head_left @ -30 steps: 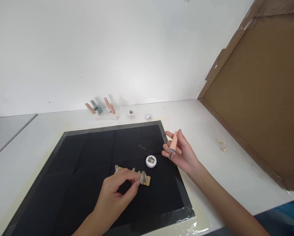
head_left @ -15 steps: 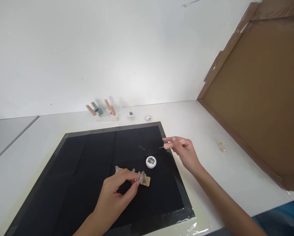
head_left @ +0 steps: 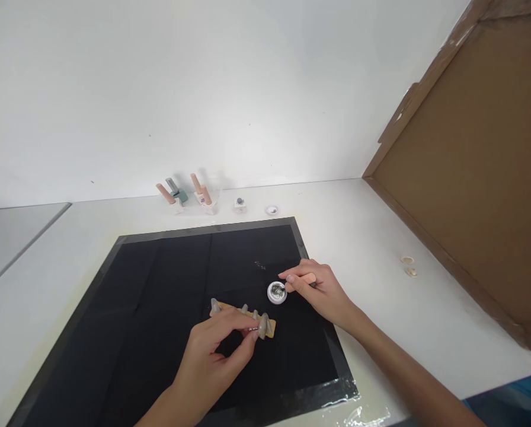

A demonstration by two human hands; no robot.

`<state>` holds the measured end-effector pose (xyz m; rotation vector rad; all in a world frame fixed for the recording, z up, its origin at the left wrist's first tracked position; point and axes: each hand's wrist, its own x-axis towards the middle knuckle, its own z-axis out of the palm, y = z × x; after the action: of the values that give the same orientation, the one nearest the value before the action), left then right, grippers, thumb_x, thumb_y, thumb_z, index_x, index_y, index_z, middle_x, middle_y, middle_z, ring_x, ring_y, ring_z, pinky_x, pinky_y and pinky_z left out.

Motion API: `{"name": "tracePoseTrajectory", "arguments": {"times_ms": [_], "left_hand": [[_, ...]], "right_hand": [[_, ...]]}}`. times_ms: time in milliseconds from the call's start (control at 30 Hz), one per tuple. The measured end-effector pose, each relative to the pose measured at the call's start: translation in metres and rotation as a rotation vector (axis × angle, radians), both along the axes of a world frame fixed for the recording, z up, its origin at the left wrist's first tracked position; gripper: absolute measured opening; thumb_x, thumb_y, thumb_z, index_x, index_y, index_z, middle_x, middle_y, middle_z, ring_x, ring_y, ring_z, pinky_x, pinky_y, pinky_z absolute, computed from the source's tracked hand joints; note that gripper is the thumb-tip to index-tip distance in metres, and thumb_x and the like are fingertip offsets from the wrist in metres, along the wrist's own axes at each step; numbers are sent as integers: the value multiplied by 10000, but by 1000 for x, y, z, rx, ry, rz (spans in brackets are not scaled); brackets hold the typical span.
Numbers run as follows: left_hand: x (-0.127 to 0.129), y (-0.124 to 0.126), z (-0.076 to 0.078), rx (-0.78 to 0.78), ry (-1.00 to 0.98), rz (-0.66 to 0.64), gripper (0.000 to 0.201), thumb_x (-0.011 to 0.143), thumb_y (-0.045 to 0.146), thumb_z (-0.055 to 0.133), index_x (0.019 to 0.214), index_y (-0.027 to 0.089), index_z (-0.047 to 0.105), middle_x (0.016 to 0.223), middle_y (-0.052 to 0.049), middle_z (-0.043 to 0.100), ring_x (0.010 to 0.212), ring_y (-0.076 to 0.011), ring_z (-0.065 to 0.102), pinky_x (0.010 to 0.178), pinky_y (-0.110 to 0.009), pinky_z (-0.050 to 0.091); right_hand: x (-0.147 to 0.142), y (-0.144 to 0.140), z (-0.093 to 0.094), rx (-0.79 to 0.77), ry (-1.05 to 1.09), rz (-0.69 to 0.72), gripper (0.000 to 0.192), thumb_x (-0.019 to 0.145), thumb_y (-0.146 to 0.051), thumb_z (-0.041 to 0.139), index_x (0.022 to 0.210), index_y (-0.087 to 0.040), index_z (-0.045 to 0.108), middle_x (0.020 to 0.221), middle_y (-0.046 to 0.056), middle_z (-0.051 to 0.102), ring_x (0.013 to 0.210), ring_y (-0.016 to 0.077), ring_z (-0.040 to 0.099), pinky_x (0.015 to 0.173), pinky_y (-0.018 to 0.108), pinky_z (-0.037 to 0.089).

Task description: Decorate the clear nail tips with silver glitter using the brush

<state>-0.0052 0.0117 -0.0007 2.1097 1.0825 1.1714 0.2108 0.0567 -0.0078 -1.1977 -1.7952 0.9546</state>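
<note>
My left hand (head_left: 216,350) pinches a short holder between thumb and index finger, with a grey false nail (head_left: 263,326) on its tip. Behind that hand lies a tan strip (head_left: 271,330) carrying several more grey false nails (head_left: 214,305); my fingers hide part of it. My right hand (head_left: 321,290) is closed around the peach handle of a nail polish brush (head_left: 307,279). The brush's tip reaches the edge of a small round white pot (head_left: 277,292) with silvery flakes inside. All of this is over a black mat (head_left: 168,308).
At the back stand several nail polish bottles (head_left: 207,204), a small clear jar (head_left: 240,206) and a round white lid (head_left: 271,210). Silvery specks (head_left: 259,265) lie on the mat. Two small beige discs (head_left: 408,265) lie right, near a cardboard panel (head_left: 465,178).
My right hand has moved down and left, bringing the brush from above the mat's right edge to the white pot. My left hand keeps its pinch on the false nail's holder.
</note>
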Motion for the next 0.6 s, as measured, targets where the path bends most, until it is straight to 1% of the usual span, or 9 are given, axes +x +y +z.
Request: {"name": "tracePoseTrajectory", "arguments": {"times_ms": [167,333,500,600], "left_hand": [[0,-1,1,3,-3,0,178,743,36,610,807,195,656,691,-17,733,597,-143,682,565,-213,537],[0,-1,2,13,-1,7,176,742,42,610,807,199,657,687,-10,734,589,-143,684,558,-212,540],[0,-1,1,-3,5,1,170,748,44,605,812,191,662,695,-16,736,595,-139,684,572,-210,538],[1,0,1,8,6,5,170,746,44,606,807,192,662,688,-14,736,587,-139,681,570,-213,537]], "right_hand": [[0,-1,0,14,-61,15,266,919,-359,491,826,-271,724,710,11,717,687,206,557,725,377,381],[-1,-1,0,25,-109,37,292,926,-317,470,751,-247,693,707,6,704,668,190,555,707,355,370],[-3,-1,1,-1,-84,61,338,931,-309,456,686,-233,677,706,5,706,649,176,558,710,351,368],[-3,-1,0,-46,-34,55,345,925,-317,471,671,-227,687,731,9,712,695,183,594,748,350,382]]}}
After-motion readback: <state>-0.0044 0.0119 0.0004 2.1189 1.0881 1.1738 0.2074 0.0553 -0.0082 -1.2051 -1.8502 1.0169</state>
